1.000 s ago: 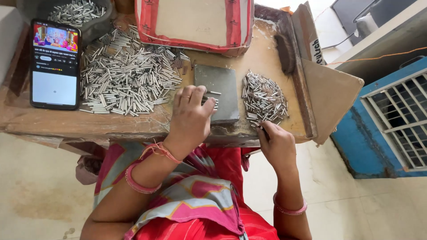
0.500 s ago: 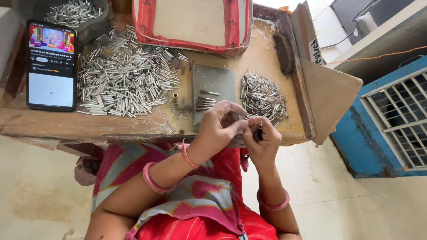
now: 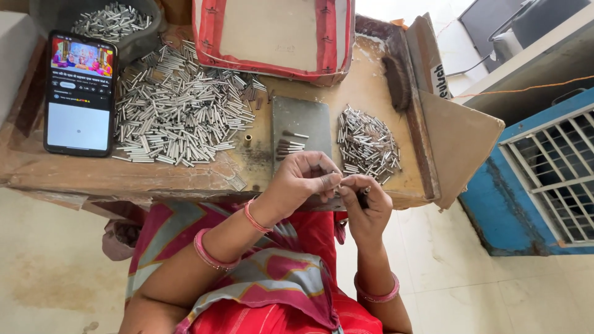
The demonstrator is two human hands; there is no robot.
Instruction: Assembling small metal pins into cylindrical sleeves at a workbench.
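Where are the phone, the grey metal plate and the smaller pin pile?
phone (image 3: 79, 94), head view, middle of its screen.
metal plate (image 3: 303, 120), head view, bare upper part of its face.
smaller pin pile (image 3: 368, 143), head view, centre of the heap right of the plate.

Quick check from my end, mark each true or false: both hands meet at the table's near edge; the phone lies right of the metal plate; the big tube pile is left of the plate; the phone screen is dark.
1. The left hand and right hand meet at the near edge of the table. True.
2. The phone lies right of the metal plate. False: it lies at the far left.
3. The big pile of metal tubes is left of the plate. True.
4. The phone screen is dark. False: it is lit.
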